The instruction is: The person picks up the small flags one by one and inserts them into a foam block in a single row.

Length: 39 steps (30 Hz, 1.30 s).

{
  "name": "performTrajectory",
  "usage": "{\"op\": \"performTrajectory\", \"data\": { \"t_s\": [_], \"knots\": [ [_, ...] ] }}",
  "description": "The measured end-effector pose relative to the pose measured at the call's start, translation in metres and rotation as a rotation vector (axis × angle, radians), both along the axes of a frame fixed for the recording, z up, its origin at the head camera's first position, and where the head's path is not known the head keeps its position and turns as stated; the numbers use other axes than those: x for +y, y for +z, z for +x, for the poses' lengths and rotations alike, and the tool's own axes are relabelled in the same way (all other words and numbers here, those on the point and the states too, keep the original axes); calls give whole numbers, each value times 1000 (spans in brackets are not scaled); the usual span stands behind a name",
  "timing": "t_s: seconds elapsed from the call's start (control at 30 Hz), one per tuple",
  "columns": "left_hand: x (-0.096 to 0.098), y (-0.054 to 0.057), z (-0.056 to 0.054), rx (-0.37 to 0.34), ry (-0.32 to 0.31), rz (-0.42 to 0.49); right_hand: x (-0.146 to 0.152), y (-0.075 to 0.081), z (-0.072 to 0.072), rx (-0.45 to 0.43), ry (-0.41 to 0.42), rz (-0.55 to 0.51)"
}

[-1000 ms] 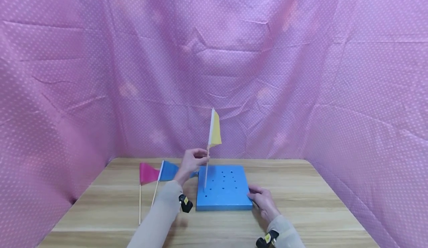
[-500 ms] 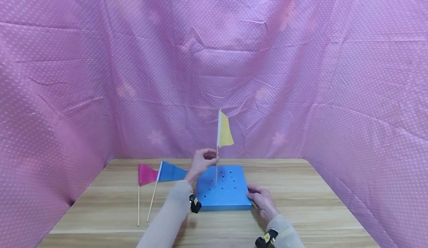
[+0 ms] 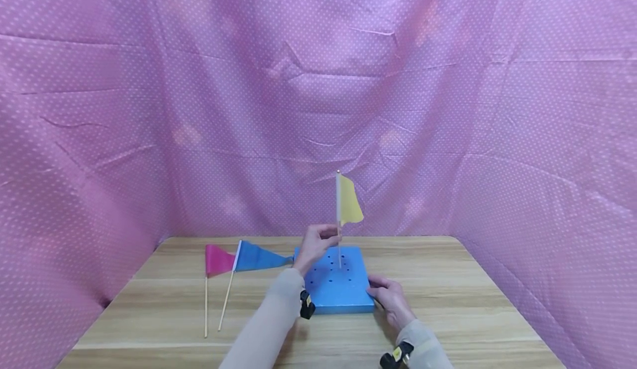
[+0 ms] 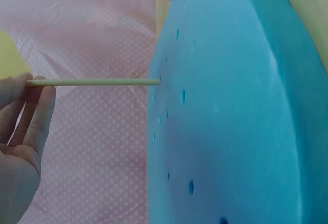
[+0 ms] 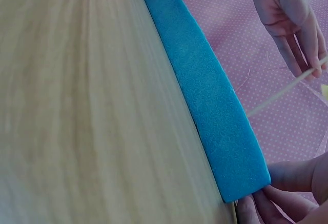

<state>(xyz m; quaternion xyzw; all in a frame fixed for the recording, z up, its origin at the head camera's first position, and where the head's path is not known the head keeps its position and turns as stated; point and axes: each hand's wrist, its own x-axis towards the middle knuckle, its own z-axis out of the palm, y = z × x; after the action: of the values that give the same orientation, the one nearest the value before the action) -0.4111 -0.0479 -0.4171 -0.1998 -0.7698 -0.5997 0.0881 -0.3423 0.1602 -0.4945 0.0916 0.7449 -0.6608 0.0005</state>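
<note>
My left hand (image 3: pixel 314 246) pinches the wooden stick of a yellow flag (image 3: pixel 350 200) between thumb and fingers, just below the cloth. The flag stands upright over a blue board (image 3: pixel 343 298) dotted with small holes. In the left wrist view the lower end of the stick (image 4: pixel 97 82) is right at the board's surface, close to a hole in the far part. At the board's right side, my right hand (image 3: pixel 391 300) grips the edge. The right wrist view shows its thumb (image 5: pixel 292 176) on the top face and its fingers curled at the near corner.
A pink flag (image 3: pixel 219 260) and a blue flag (image 3: pixel 256 257) lie on the wooden table (image 3: pixel 448 325) left of the board, the blue cloth's tip reaching the board's edge. Pink dotted cloth (image 3: pixel 318 109) hangs around the back and sides.
My left hand has carried the yellow flag to the right across the board and slightly down, from the left side to over the far holes. The right hand stays at the board's edge.
</note>
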Motion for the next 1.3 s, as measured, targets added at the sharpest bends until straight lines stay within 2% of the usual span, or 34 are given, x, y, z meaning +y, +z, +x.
{"op": "performTrajectory", "data": {
  "t_s": [0.4,0.57,0.83,0.97,1.3],
  "knots": [
    [26,-8,2,-7,-5,1,3,-2,1,4,23,14],
    [30,-11,2,-8,11,-18,4,-3,2,8,26,11],
    [31,-9,0,-10,51,-66,1,4,0,21,27,8],
    [31,-9,1,-22,74,-92,0,4,0,1,27,5],
    [34,-10,4,8,100,-121,0,1,0,9,22,-2]
  ]
}}
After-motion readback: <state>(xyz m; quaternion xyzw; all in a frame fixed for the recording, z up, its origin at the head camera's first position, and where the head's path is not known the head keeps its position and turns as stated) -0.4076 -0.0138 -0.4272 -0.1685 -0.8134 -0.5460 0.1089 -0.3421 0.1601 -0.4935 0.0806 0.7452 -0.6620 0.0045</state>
